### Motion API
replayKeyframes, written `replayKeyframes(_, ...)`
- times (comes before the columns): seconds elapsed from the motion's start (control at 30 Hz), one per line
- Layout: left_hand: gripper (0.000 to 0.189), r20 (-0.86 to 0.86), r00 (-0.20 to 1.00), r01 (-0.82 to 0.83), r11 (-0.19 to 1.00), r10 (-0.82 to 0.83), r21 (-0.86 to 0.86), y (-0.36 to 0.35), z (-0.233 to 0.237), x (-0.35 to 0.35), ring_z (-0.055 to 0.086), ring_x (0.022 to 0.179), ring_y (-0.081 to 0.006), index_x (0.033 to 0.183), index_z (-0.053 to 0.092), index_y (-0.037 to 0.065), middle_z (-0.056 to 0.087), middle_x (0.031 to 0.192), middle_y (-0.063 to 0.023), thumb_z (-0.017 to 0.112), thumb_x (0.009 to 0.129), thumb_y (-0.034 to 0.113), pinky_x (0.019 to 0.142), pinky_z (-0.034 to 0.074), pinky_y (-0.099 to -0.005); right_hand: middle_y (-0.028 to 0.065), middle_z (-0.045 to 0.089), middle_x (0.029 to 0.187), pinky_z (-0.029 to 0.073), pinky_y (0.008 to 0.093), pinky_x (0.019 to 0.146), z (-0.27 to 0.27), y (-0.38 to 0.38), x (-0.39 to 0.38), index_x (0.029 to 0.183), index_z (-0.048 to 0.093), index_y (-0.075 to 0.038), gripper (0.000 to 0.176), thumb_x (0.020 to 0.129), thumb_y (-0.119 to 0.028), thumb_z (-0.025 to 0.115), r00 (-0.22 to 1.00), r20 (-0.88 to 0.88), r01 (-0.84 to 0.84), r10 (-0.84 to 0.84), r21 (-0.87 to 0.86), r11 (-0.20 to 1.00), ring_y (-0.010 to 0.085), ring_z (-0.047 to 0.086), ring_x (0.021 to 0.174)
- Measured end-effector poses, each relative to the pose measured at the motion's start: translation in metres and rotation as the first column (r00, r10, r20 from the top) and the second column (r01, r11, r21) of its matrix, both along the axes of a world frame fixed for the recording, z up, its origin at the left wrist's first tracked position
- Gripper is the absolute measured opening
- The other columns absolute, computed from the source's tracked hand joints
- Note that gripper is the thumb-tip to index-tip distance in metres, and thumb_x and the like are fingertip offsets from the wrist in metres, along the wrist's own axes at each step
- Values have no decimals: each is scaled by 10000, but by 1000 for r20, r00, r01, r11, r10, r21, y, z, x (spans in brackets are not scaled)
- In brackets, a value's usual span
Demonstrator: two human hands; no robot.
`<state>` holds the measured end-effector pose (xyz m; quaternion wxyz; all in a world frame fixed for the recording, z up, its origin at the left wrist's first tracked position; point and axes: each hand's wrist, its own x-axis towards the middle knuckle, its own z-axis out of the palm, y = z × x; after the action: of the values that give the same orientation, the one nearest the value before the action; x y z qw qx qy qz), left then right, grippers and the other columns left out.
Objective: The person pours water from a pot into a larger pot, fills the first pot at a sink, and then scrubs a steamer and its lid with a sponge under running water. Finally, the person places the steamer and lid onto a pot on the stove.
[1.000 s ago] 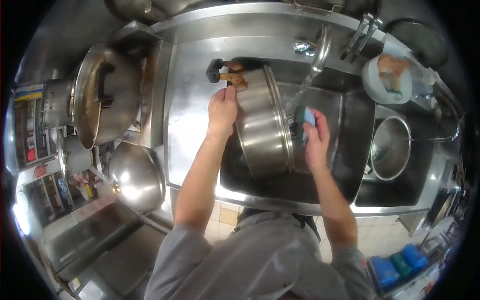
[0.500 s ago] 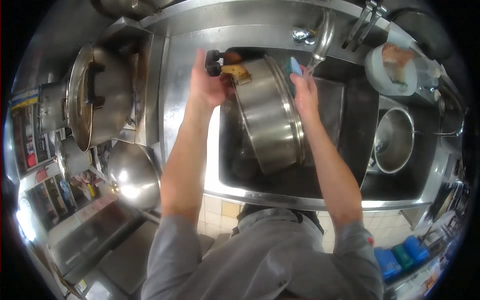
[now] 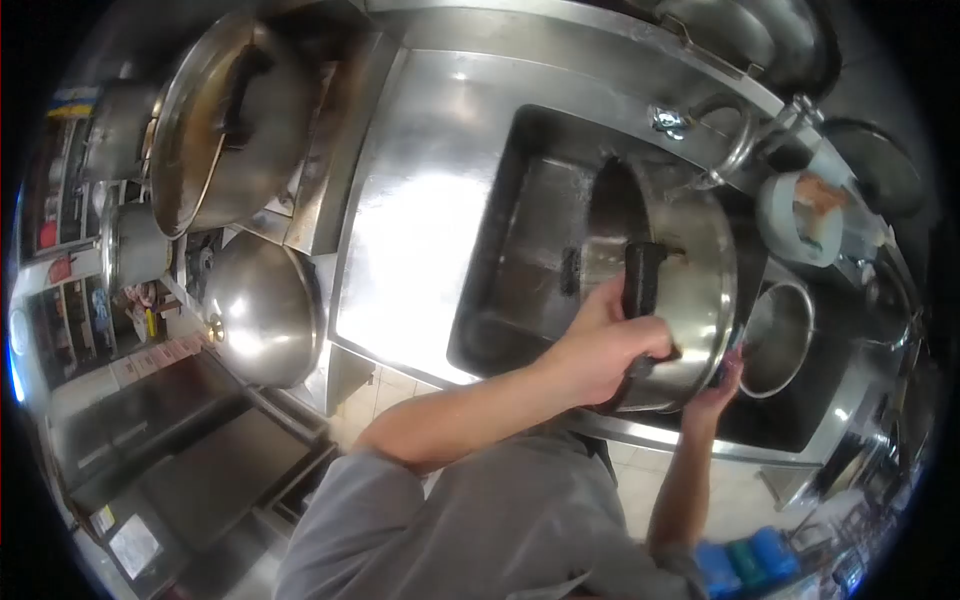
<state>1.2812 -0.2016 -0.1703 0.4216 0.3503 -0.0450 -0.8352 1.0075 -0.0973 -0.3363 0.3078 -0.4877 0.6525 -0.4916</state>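
A large stainless steel pot (image 3: 690, 290) is tipped on its side over the sink, its mouth to the left and its base to the right. My left hand (image 3: 615, 345) is wrapped round the pot's black side handle (image 3: 643, 280). At the base edge, my right hand (image 3: 722, 385) is closed and presses against the pot. Slivers of blue show by its fingers, from a scrub sponge (image 3: 738, 338) that is mostly hidden between hand and pot. Behind the pot stands the faucet (image 3: 740, 150).
Left of the pot lies the dark sink basin (image 3: 515, 250), beside a steel counter (image 3: 420, 210). A steel bowl (image 3: 780, 338) sits at right, below a white container (image 3: 795, 225). A big lidded pot (image 3: 265, 130) and a domed lid (image 3: 262, 310) stand at far left.
The pot has turned and moved right, so its handle now faces me. My left hand has closed on that handle. My right hand has moved down along the base edge. The view has shifted.
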Motion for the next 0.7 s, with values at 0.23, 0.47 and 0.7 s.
replayKeyframes(0.23, 599, 88, 996, -23, 999, 26, -34, 8, -66, 90, 588, 959, -202, 1321, 554, -9, 595, 1100, -80, 538, 727, -84, 732, 475, -319, 66, 611, 1193, 473, 323, 946, 38, -47, 64, 1326, 568, -37, 454, 891, -162, 561, 657, 719, 181, -229, 144, 973, 170, 575, 1093)
replayKeyframes(0.47, 378, 892, 451, 61, 996, 28, -62, -18, -123, 159, 609, 665, -119, 1053, 704, 15, 645, 754, -17, 705, 965, 384, 577, 476, -288, 27, 612, 1141, 430, 269, 957, 16, -122, 118, 1246, 598, -14, 357, 903, -110, 612, 857, 515, -90, 8, 135, 987, 126, 555, 1069)
replayKeyframes(0.7, 399, 950, -161, 352, 915, 267, -198, -55, -141, 201, 678, 833, -346, 1016, 690, -41, 705, 918, -205, 734, 924, 345, 745, 523, -401, 33, 628, 1088, 457, 275, 917, 32, -212, 132, 1235, 603, -11, 363, 895, -131, 647, 901, 419, -143, 110, 47, 989, 138, 578, 1007)
